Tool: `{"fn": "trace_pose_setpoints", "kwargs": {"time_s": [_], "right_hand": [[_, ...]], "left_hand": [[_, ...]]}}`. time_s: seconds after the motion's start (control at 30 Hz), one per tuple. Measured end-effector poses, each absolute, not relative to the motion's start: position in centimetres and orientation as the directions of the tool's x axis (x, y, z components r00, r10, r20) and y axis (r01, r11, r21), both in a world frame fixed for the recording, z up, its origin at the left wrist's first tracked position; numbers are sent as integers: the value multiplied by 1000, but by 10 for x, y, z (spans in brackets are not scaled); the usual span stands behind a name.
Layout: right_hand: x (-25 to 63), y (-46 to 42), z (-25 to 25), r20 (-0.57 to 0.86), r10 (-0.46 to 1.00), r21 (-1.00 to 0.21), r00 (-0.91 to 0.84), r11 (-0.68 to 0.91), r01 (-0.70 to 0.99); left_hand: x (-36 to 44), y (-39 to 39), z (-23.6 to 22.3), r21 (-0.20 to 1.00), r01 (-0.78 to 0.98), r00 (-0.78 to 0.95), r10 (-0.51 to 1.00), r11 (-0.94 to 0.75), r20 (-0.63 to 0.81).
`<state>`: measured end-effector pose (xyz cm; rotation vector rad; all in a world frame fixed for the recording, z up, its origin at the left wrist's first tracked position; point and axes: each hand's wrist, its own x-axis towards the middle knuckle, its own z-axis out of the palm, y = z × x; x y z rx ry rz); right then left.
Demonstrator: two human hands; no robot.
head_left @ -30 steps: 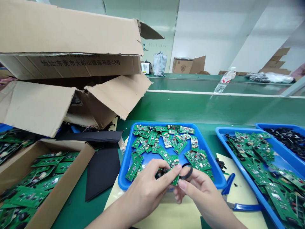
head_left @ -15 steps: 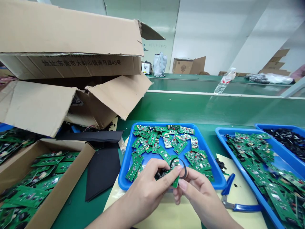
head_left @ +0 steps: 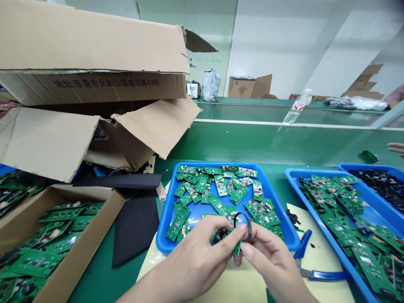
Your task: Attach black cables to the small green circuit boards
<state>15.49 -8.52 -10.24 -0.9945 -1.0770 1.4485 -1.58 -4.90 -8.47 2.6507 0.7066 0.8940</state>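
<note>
My left hand (head_left: 205, 248) is closed around a green circuit board (head_left: 237, 248) with dark parts on it, held above the near edge of a blue tray (head_left: 166, 206). A thin black strip (head_left: 249, 231) bends into a loop at the board's end. Thumb and fingers of my right hand (head_left: 271, 256) pinch at this strip, close against the board; the exact grip point is partly hidden by the fingers. Many similar circuit boards (head_left: 217, 204) lie loose in the tray behind my hands.
Blue-handled cutters (head_left: 328, 275) lie on yellow paper at right, beside another blue tray (head_left: 336, 248) of boards. A carton tray (head_left: 91, 235) of boards stands left, near black sheets (head_left: 135, 231) and big cardboard boxes (head_left: 94, 42). Another person's hand (head_left: 397, 147) shows at the right edge.
Both my hands have shifted slightly right and down with the board, and the black loop looks rounder. At far right, another person's hand and a green board have appeared.
</note>
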Motion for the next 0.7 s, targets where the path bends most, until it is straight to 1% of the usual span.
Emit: {"fn": "trace_pose_setpoints", "kwargs": {"time_s": [0.1, 0.13, 0.3, 0.37, 0.5, 0.6, 0.7], "right_hand": [[158, -85, -98, 71, 993, -995, -97, 63, -75], [159, -85, -97, 110, 991, -994, -78, 108, -25], [164, -81, -96, 297, 954, -951, 30, 293, 94], [166, -79, -95, 379, 925, -917, 17, 373, 141], [168, -75, -90, 514, 855, -827, -64, 514, 227], [167, -75, -87, 581, 808, -770, -92, 583, 259], [167, -76, -89, 620, 776, -729, -118, 625, 280]], "left_hand": [[-17, -48, -82, 487, 319, 678, 555, -813, 482], [-17, -47, -83, 505, 311, 669, 563, -805, 486], [-19, -44, -90, 467, 346, 631, 570, -814, 526], [-19, -44, -90, 459, 361, 637, 574, -812, 515], [-19, -45, -86, 447, 375, 637, 576, -812, 512], [-19, -46, -87, 469, 388, 624, 601, -793, 499], [-19, -47, -88, 509, 399, 611, 635, -763, 473]]}}
